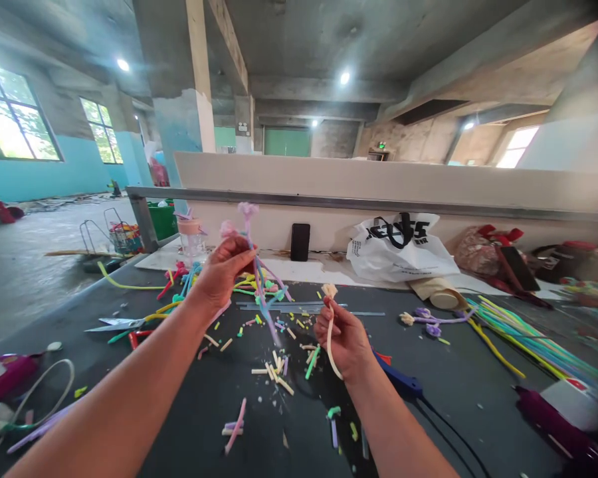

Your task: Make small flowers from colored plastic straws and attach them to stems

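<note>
Left of centre, the left hand [222, 269] is closed around a bunch of pipe-cleaner flowers [256, 275]; two heads stand above the fist and the stems run down and right below it, the long axis nearly upright. At centre, the right hand [342, 336] pinches one cream flower [329, 325], head up above the fingers, stem curving down past the palm. Scissors [117, 324] lie at mid left.

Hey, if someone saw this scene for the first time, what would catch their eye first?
Probably the two hands raised mid-frame: the left hand grips a bunch of pastel pipe-cleaner flowers, the right hand a single cream pipe-cleaner flower. Below them, colourful cut scraps litter the dark table, with scissors at left.
</note>
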